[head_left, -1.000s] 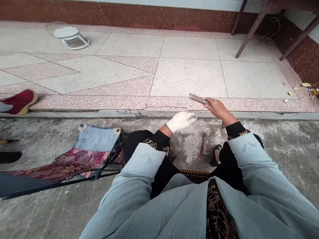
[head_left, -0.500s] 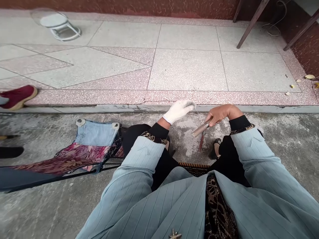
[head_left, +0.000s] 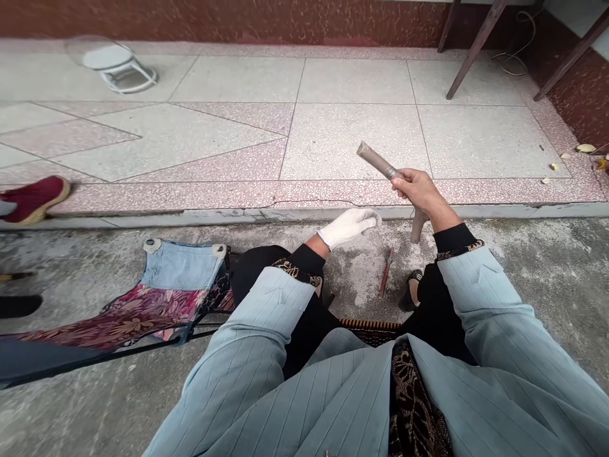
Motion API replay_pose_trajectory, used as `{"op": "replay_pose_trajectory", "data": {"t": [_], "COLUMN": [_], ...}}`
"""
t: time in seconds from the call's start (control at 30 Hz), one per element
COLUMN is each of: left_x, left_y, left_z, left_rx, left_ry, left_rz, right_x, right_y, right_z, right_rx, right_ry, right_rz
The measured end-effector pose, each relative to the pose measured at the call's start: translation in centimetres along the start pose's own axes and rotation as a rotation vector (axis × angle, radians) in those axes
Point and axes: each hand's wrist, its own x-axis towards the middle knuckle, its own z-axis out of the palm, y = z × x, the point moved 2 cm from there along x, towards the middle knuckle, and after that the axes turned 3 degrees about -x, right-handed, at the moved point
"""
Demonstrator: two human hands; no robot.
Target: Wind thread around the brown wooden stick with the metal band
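Observation:
My right hand [head_left: 419,190], bare, grips a grey-brown pipe-like piece [head_left: 375,158] around its middle. One round end points up and left over the raised floor, with thin wire-like turns wound beside my fingers. Below the hand a second grey-brown end [head_left: 417,230] points down; whether both are one piece is hidden by the hand. My left hand [head_left: 349,227], in a white knit glove, is closed with its fingers curled, left of and lower than the pipe. What it pinches is too small to make out. Between my feet a slim red-handled tool [head_left: 386,273] lies on the concrete.
A folding lounger [head_left: 181,266] with denim and floral cloth stands at my left. Ahead runs the raised tiled floor's edge [head_left: 238,218]. A white stool [head_left: 118,63] sits back left, wooden legs [head_left: 476,51] back right. Another person's red shoe [head_left: 35,200] is at far left.
My right hand has lifted and turned, swinging the pipe's long end from down-left to up-left. The gloved left hand stays nearly in place. The thin strand between the hands no longer shows clearly.

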Motion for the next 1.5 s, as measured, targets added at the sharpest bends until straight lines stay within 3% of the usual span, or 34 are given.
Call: {"op": "replay_pose_trajectory", "data": {"t": [0.1,0.23,0.4,0.5,0.57,0.6,0.67,0.8,0.9,1.03,1.17,1.27,1.37,1.43,1.5], "left_x": [-0.5,-0.5,1.1,2.3,3.0,3.2,3.6,3.3,2.6,1.9,1.8,1.8,1.9,2.1,2.3], "left_y": [0.9,2.4,2.8,2.5,2.1,1.8,1.1,0.2,0.5,1.6,2.4,2.5,2.3,2.0,1.7], "left_z": [-0.4,-1.8,-4.2,-5.3,-5.8,-5.9,-5.8,-4.9,-3.7,-2.2,-1.9,-2.0,-2.2,-2.5,-2.7], "left_rx": [0.006,0.263,0.654,0.622,0.541,0.508,0.458,0.217,0.016,0.051,0.199,0.335,0.516,0.565,0.520], "left_ry": [-0.070,-0.049,0.028,0.043,0.050,0.062,0.083,0.053,-0.053,-0.207,-0.219,-0.183,-0.151,-0.156,-0.149], "left_rz": [-0.007,0.034,0.013,0.021,0.022,0.022,0.012,-0.075,-0.057,0.020,0.094,0.082,0.063,0.065,0.077], "right_x": [0.5,0.4,-0.6,-2.0,-2.9,-3.2,-3.2,-2.5,-1.7,-0.6,-0.1,-0.3,-1.1,-1.8,-2.6], "right_y": [0.0,-0.3,-0.7,-1.7,-2.8,-3.2,-3.5,-2.7,-2.0,-0.8,0.2,0.7,1.1,0.9,0.2], "right_z": [-0.7,-0.7,1.5,2.1,1.3,0.6,-1.2,-3.7,-3.9,-3.1,-2.2,-1.3,-0.1,0.4,0.4], "right_rx": [-0.363,-0.565,-0.645,-0.417,-0.176,-0.075,0.041,0.176,0.244,-0.065,-0.474,-0.655,-0.778,-0.701,-0.469], "right_ry": [0.111,-0.032,-0.443,-0.884,-1.062,-1.051,-0.902,-0.445,-0.221,-0.039,0.008,-0.159,-0.524,-0.798,-0.989], "right_rz": [0.007,0.078,0.189,0.027,-0.164,-0.247,-0.285,-0.146,-0.082,-0.036,-0.018,0.017,0.089,0.065,-0.038]}}
